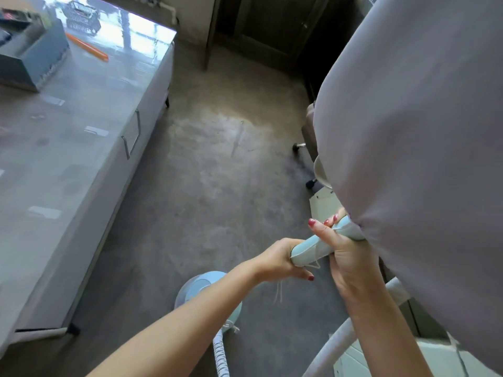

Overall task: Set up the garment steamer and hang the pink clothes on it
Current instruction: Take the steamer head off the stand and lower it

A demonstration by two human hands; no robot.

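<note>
A large pale pink garment [413,126] hangs down the right side of the view, draped over a light blue hanger arm [315,247] of the steamer. My left hand [283,261] grips the near end of that arm. My right hand [341,253] grips it further along, right where the cloth begins, with fingers curled over the top. The steamer's round light blue base [197,288] stands on the floor below my left forearm, and its white ribbed hose [221,355] runs toward the bottom edge. The rest of the hanger is hidden under the garment.
A long glossy grey cabinet [81,148] fills the left side, carrying a grey box [30,55], a wire basket [81,14] and an orange stick [87,47]. A wheeled chair [307,148] stands behind the garment. A dark doorway [261,25] lies ahead across the concrete floor [217,164].
</note>
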